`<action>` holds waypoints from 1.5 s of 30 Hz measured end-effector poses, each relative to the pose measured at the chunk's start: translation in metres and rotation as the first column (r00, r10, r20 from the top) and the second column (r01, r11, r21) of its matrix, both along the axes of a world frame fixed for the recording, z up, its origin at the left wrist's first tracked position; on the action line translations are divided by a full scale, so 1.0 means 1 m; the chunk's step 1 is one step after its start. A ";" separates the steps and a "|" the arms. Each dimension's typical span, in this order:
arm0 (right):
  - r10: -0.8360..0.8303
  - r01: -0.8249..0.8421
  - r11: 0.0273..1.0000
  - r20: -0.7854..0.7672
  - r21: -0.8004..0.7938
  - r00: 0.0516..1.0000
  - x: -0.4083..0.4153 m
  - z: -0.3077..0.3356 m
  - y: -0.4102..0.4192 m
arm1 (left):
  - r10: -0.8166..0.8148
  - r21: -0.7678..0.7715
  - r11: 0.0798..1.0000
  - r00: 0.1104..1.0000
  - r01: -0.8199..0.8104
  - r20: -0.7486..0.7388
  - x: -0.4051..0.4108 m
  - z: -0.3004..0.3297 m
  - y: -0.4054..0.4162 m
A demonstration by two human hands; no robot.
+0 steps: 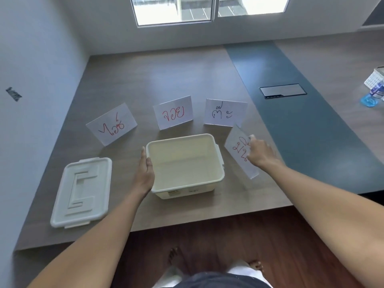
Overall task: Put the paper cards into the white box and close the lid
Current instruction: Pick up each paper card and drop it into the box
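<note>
We see the white box (185, 165) at centre frame on the brown bench (187, 80), open and with nothing inside; its lid (81, 191) lies flat at lower left, apart from the box; the left hand (145, 173) rests against the box's left wall, thumb over the rim, fingers hidden behind the wall, so we cannot tell how tightly that grip closes; the right hand (259, 152) sits right of centre on the fourth card (241, 152), fingers curled over its upper edge, grip pinching the card, which is tilted beside the box's right wall; whether this card still touches the bench we cannot tell; three more folded paper cards stand in an arc above the box: the left card (112, 123) with red writing, the middle card (173, 115) with red writing, the right card (225, 113) with dark writing; all three stand apart from one another and from the box; a blue-grey strip (291, 121) runs down the bench's right side with a dark hatch (282, 90) set in it; a white basket (375, 79) sits at the far right edge.
</note>
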State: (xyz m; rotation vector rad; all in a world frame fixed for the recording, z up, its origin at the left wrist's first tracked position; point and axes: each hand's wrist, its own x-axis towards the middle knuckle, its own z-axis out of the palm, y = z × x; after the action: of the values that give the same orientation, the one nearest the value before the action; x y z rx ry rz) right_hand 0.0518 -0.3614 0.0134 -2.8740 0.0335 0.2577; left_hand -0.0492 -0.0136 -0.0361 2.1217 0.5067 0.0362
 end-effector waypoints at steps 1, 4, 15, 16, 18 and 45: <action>-0.009 0.008 0.999 0.047 0.031 0.999 0.002 0.004 0.005 | 0.002 -0.009 1.000 1.000 -0.002 0.005 0.001 0.000 0.000; -0.017 0.001 0.995 0.174 0.095 0.985 0.008 0.025 0.022 | -0.006 -0.021 1.000 1.000 0.006 0.015 0.002 0.000 0.001; 0.091 -0.292 0.925 0.607 0.242 0.789 0.006 0.085 0.092 | 0.079 -0.094 0.993 0.994 -0.072 0.074 0.005 0.003 -0.004; 0.105 -0.319 0.916 0.623 0.243 0.775 0.004 0.087 0.098 | 0.082 -0.105 0.992 0.993 -0.073 0.086 0.004 0.004 -0.004; 0.147 -0.378 0.894 0.643 0.238 0.752 -0.001 0.091 0.108 | 0.075 -0.115 0.991 0.991 -0.062 0.111 0.004 0.005 -0.003; 0.604 -0.513 0.740 -0.092 0.436 0.792 -0.073 -0.007 0.112 | 0.085 -0.158 0.985 0.988 -0.064 0.130 0.015 0.002 -0.002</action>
State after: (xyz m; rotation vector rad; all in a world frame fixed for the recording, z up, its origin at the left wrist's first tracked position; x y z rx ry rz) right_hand -0.0212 -0.2490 0.0059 -2.3592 -0.7760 0.6300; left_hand -0.0346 -0.0151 -0.0339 1.9337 0.4920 0.1782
